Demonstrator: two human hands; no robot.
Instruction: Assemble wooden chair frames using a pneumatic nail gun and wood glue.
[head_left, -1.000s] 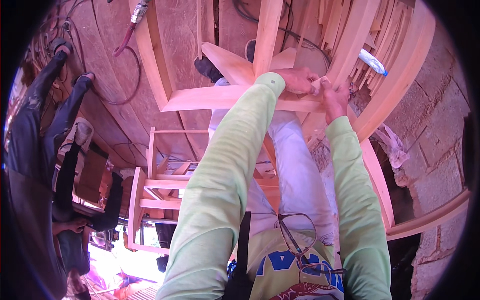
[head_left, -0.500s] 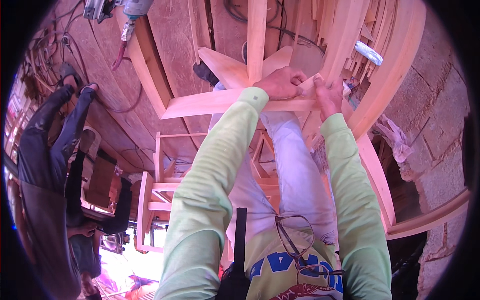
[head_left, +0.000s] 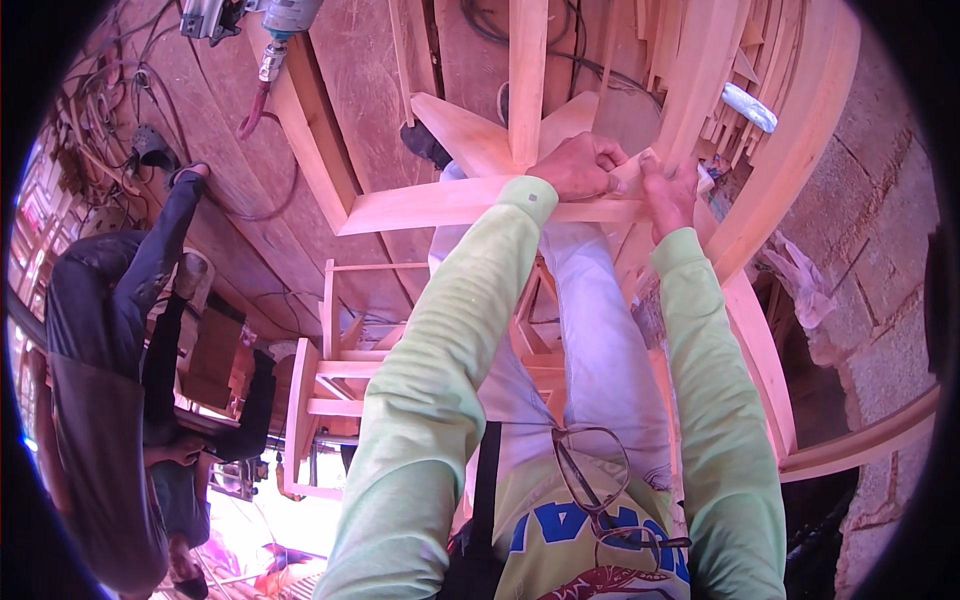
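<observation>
Both hands are at the right end of a curved wooden rail (head_left: 420, 205), part of a pale wooden furniture frame. My left hand (head_left: 575, 168) rests over the rail, its fingers curled and closed; whatever they hold is hidden. Close beside it, my right hand (head_left: 670, 195) is closed with the thumb up, gripping a small pale flat piece (head_left: 632, 172) that shows between the hands. Whether that piece is loose wood or a folded sheet I cannot tell. An upright wooden post (head_left: 527, 80) rises from the rail just beyond my left hand.
A power tool with a red hose (head_left: 268, 75) is at the upper left. Stacked wood strips (head_left: 770, 75) and a block wall (head_left: 870, 250) stand right. A smaller wooden frame (head_left: 335, 370) is below left. A co-worker's legs (head_left: 95, 310) are at the far left.
The view has shifted slightly, so the frame and tool sit a little farther right. At the left, the co-worker's leg has changed position. My hands stay at the same spot on the rail.
</observation>
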